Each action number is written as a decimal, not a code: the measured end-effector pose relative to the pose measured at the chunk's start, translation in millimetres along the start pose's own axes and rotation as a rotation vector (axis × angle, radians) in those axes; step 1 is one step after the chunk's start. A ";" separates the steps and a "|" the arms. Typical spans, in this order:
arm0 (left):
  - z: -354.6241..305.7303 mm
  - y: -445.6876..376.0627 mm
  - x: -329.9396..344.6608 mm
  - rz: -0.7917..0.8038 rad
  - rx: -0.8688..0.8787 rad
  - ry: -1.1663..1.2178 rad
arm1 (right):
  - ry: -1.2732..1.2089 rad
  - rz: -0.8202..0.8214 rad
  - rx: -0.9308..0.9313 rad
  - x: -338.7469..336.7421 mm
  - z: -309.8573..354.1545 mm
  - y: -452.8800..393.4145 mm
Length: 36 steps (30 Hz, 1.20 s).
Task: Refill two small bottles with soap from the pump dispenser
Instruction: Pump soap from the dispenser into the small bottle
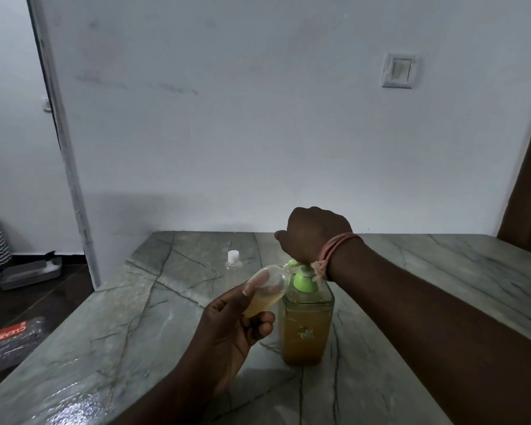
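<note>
Now: soap going from pump dispenser into a small bottle

Up close, a person stands at a grey-green marble table [172, 320] veined with dark lines, set against a white wall. Only the forearms and hands show.

A pump dispenser [307, 326] stands upright on the table, right of centre. It is a clear, squarish bottle with a green collar and pump head, filled most of the way with amber soap. The right hand [314, 233] sits on top of the pump head, fingers curled down over it, knuckles toward the wall. A pinkish-orange thread band [334, 251] circles that wrist.

The left hand [233, 329] grasps a small clear bottle [265, 291], thumb and fingers wrapped round its lower half. This bottle is tilted, its open mouth raised to meet the green spout just left of the pump head. Yellowish soap has pooled in its lower end.

A second small bottle [233, 266], clear with a white cap, stands upright on the table behind and to the left, near the dispenser but apart from it.

On the wall, upper right, is a white light switch [400, 70]. Dark floor lies to the left.
</note>
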<state>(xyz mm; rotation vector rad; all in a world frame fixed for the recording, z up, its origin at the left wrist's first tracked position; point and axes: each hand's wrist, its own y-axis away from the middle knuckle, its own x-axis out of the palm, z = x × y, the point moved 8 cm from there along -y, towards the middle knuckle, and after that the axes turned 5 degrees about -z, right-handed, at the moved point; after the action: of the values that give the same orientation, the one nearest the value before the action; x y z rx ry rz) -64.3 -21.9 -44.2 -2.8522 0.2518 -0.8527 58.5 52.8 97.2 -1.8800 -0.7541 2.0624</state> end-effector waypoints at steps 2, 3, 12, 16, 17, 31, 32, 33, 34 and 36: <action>-0.8 0.4 -0.1 0.009 0.000 0.010 | -0.009 -0.029 -0.002 0.4 0.4 -0.4; -1.1 0.0 -0.6 0.009 0.001 0.011 | -0.040 -0.028 0.020 3.3 -0.8 0.4; -3.7 3.5 4.9 0.016 0.007 0.009 | -0.093 0.081 0.062 9.9 -5.9 -0.1; -2.8 1.8 2.1 -0.006 0.014 -0.057 | -0.064 0.022 0.041 5.1 -2.9 -1.9; -2.5 0.7 1.1 -0.012 0.017 -0.091 | -0.093 0.017 0.065 8.0 -4.4 -0.6; -1.6 0.9 1.3 -0.015 -0.014 -0.017 | -0.044 -0.026 0.020 0.2 1.4 1.9; -1.3 0.4 0.9 -0.016 -0.013 -0.026 | -0.090 -0.018 0.053 4.6 -2.0 3.6; -1.0 0.3 0.6 -0.017 -0.012 -0.031 | -0.141 0.008 0.090 10.8 -6.8 5.1; -0.7 0.3 0.2 -0.016 -0.008 -0.032 | -0.177 0.039 0.112 15.9 -10.1 5.9; -1.2 -0.3 1.2 -0.008 -0.001 -0.038 | -0.192 0.090 0.130 20.9 -14.5 5.5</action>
<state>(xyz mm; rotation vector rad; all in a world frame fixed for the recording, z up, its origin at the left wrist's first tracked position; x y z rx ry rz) -64.0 -22.0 -42.5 -2.8685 0.2366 -0.7993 70.7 61.9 76.1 -1.6933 -0.5706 2.3129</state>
